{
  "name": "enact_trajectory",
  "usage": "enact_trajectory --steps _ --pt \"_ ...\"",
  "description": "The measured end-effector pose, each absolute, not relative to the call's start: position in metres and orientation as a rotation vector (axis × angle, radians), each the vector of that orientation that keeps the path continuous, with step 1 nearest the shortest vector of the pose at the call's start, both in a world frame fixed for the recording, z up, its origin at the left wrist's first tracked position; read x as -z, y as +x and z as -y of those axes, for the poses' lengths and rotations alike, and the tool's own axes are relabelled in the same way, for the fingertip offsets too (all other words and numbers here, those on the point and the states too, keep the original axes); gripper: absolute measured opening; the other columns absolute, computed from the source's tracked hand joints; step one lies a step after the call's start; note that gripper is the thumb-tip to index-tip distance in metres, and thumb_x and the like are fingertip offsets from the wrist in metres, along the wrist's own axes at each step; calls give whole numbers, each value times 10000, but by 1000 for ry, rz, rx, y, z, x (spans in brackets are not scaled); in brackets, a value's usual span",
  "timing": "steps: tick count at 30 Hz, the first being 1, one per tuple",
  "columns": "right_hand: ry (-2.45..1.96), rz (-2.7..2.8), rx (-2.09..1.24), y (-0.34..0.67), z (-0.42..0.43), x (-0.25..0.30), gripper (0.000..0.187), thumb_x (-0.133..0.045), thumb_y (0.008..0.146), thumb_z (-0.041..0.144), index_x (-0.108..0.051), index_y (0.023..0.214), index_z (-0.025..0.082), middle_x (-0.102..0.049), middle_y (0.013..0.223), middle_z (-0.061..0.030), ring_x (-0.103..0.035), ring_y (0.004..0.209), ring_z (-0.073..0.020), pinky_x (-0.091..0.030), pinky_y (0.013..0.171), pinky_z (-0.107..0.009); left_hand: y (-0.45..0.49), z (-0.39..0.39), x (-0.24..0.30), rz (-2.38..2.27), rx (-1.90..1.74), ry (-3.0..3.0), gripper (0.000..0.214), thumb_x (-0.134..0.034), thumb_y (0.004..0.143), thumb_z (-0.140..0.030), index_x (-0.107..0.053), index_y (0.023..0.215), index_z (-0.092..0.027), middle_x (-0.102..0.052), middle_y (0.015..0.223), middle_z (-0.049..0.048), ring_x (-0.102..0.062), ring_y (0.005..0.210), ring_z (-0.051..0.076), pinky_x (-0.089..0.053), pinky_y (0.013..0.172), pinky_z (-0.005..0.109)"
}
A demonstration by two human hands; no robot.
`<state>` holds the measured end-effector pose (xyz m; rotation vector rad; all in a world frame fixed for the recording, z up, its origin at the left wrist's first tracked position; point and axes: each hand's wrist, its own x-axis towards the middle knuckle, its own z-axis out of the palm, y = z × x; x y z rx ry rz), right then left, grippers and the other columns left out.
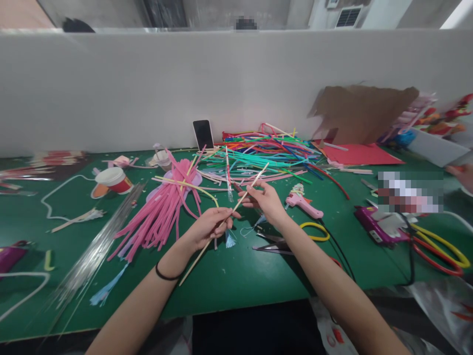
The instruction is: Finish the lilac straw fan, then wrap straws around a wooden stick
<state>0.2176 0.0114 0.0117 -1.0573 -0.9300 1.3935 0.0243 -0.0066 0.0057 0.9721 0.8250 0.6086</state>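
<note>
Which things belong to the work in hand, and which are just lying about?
Likely for the work:
- wooden stick, held in left hand and right hand
- pink pipe cleaners
- pink glue gun

Probably just lying about:
- smartphone
- paper cup

From my end I had the stick (239,202) over the table (236,293), cup (121,184) and wires (99,241) left, glue gun (306,206) and scissors (277,251) right, phone (203,133) behind by the partition (148,88), cardboard (364,113) right of that behind some paper (371,155).

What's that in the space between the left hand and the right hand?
A thin pale stick stretches from the left hand to the right hand, in the head view.
</note>
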Motion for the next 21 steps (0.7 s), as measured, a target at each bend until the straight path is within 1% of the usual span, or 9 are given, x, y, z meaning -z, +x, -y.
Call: enact_trajectory --steps 3,6,9,11,13,16,21 --pt "-1047 962 -1423 216 -11 -8 252 -739 785 339 -590 926 191 -750 760 -36 -721 624 -159 -611 592 -254 25 6 -4 -876 -608 993 284 -643 866 -363 -706 909 -90 -688 727 68 -477 399 23 -329 336 118" --pt "-1029 979 -1447 211 -9 -7 214 -723 799 321 -595 914 193 -750 759 -33 -724 635 -161 -611 605 -260 25 8 -3 -918 -565 990 310 -650 864 -385 -704 946 -91 -731 859 132 -654 573 106 -488 456 160" --pt "-1044 977 -1458 207 -7 -8 185 -714 808 296 -590 887 184 -746 732 -28 -717 618 -148 -610 605 -258 26 9 -4 -926 -547 974 346 -646 866 -408 -697 994 -91 -732 966 177 -721 753 189 -571 589 232" --pt "-1071 961 -1464 204 -6 -9 180 -719 804 275 -589 878 174 -741 706 -24 -711 610 -139 -607 602 -248 26 9 -4 -918 -568 966 342 -648 869 -401 -696 1008 -92 -726 1012 188 -724 803 200 -582 641 248" --pt "-1088 945 -1472 202 -5 -9 185 -727 795 264 -588 870 168 -739 694 -24 -701 591 -127 -603 604 -243 27 9 -4 -919 -593 966 332 -656 867 -388 -699 1018 -96 -723 1031 183 -720 790 178 -576 639 227" --pt "-1074 943 -1487 199 -4 -7 219 -750 770 294 -592 858 170 -747 713 -33 -686 571 -119 -601 622 -253 27 7 -4 -940 -613 984 336 -676 852 -389 -704 1020 -99 -725 1017 168 -698 708 129 -543 566 175" --pt "-1022 1005 -1495 200 -4 -5 295 -778 710 402 -667 854 169 -756 791 -46 -696 667 -135 -584 655 -249 27 6 -3 -968 -633 984 356 -706 819 -418 -710 947 -86 -730 940 151 -619 567 71 -442 429 129"
